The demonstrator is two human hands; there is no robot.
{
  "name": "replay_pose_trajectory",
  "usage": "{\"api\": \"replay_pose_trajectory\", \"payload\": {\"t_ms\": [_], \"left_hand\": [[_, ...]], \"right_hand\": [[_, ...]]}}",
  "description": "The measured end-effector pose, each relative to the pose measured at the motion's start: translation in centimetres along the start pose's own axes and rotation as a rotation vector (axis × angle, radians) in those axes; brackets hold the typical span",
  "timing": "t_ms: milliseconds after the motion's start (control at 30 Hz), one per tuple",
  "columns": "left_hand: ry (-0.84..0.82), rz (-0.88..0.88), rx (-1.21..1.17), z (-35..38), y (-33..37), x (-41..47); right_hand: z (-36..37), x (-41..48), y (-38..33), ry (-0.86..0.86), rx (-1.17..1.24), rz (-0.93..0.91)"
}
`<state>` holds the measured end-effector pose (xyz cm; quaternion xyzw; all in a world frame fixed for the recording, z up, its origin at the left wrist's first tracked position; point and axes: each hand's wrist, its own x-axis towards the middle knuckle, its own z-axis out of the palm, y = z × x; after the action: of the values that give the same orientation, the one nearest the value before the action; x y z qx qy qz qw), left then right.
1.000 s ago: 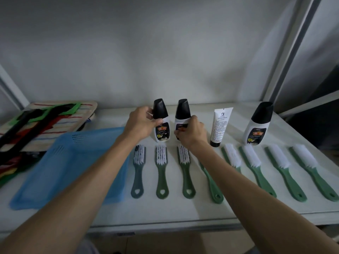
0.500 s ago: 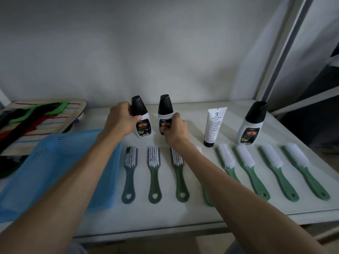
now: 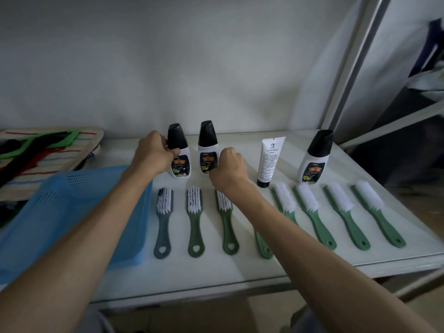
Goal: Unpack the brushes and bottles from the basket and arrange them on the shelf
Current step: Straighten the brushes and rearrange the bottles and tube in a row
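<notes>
R hand [image 3: 228, 170] now off 2nd bottle [image 3: 208, 150], loosely curled; L hand [image 3: 153, 156] pinching 1st bottle [image 3: 179, 152] near shelf [image 3: 216, 272] back edge. Nearly done.

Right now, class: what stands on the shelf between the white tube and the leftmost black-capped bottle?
In the head view, one more black-capped bottle stands between the white tube and the leftmost bottle, with the right hand in front.

White shelf [image 3: 240, 272], blue basket [image 3: 72, 212], eight brushes, three bottles, tube [image 3: 270, 162], striped bag [image 3: 48, 150]
</notes>
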<state>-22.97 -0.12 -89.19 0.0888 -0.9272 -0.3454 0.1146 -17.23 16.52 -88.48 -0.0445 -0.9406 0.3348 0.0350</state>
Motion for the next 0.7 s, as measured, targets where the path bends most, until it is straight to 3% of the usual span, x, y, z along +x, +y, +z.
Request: {"api": "replay_pose_trajectory", "payload": {"t_ms": [200, 267, 367, 467, 533, 600, 700], "left_hand": [[0.013, -0.041, 0.098, -0.7, 1.0, -0.6], [0.135, -0.039, 0.057, -1.5, 2.2, -1.7], [0.385, 0.198, -0.115, -2.0, 5.2, -3.9], [0.282, 0.337, -0.345, 0.4, 8.4, -6.3], [0.088, 0.306, -0.401, 3.0, 9.8, -7.9], [-0.113, 0.252, -0.351, 5.8, 10.8, -9.1], [-0.241, 0.207, -0.216, 8.7, 11.8, -9.7]], "right_hand": [[-3.4, -3.3, 0.5, 0.074, 0.01, -0.057], [-5.4, -3.3, 1.6, 0.227, 0.055, -0.038], [-9.0, -2.3, 4.6, 0.56, 0.119, 0.07], [-12.0, -1.1, 8.4, 0.799, 0.265, 0.198], [-12.8, -0.6, 10.9, 0.745, 0.246, 0.319], [-12.6, -0.3, 12.8, 0.555, 0.178, 0.405], [-11.8, -0.1, 14.3, 0.366, 0.186, 0.416]]}}
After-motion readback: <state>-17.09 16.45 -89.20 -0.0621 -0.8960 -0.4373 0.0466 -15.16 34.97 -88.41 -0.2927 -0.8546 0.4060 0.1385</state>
